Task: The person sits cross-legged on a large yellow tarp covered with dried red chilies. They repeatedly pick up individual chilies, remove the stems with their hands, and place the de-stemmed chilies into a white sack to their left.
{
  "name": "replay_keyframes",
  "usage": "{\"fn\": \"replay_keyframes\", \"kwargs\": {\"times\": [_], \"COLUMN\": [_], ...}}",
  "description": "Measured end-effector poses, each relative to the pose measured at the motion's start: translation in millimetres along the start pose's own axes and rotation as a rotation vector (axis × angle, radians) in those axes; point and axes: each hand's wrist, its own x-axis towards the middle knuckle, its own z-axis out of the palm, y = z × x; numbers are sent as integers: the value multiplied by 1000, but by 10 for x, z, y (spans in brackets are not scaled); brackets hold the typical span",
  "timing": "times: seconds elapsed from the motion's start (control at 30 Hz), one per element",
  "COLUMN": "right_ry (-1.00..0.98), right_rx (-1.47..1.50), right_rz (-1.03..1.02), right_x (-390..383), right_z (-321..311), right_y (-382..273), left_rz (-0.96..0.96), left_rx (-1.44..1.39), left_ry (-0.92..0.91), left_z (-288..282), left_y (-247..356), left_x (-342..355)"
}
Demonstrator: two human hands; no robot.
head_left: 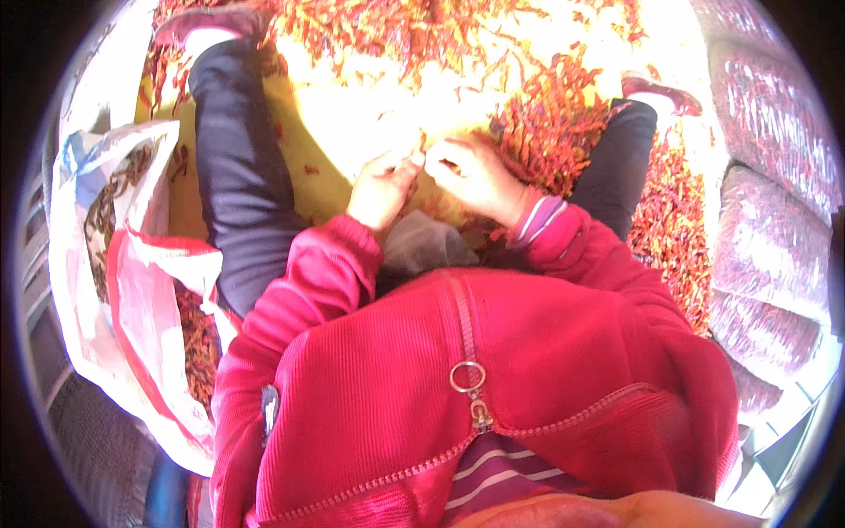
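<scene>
On the sunlit yellow sheet [352, 123] strewn with dried red chillies [554, 123], my left hand [380, 189] and right hand [480, 180] meet fingertip to fingertip, both pinched on one small chilli [423, 146] between them, its lie too washed out to tell.

Single head cam, fisheye, worn on the person's head & looking steeply down over the chest, so the red zip jacket [475, 378] fills the lower half, very close to the lens. Both hands sit near centre frame, w/ legs stretching toward the top edge and dried red chillies [554, 123] on the yellow ground sheet [352, 123] beyond. Edges bend and darken at the rim; only one view.
</scene>
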Motion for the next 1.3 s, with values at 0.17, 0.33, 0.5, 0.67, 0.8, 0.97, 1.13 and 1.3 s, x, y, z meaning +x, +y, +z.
{"fn": "replay_keyframes", "kwargs": {"times": [0.17, 0.33, 0.5, 0.67, 0.8, 0.97, 1.13, 1.3], "right_ry": [-91, -231, -173, -68, -153, -183, 5, 12], "right_rx": [516, 225, 78, -164, -286, -194, -497, -529], "right_rz": [483, 226, 206, -61, -392, -82, 353, 423], "right_x": [80, 89, -12, -75, -37, 226, 738, 884], "right_z": [-112, -164, -87, -19, -110, -458, -488, -420], "right_y": [44, 2, -150, -187, -319, 175, 926, 1305], "left_rz": [181, 213, 163, 72, -298, -295, -322, -294], "left_rx": [143, 321, 426, 232, -261, -427, -535, -460], "left_ry": [-59, -137, -130, -143, -108, -185, -357, -323], "left_z": [-2, 0, -32, -3, -57, -87, -63, -112], "left_y": [-136, -164, -216, -235, -57, 117, 162, 145], "left_x": [31, -21, -24, -8, 22, -24, -28, 1]}}
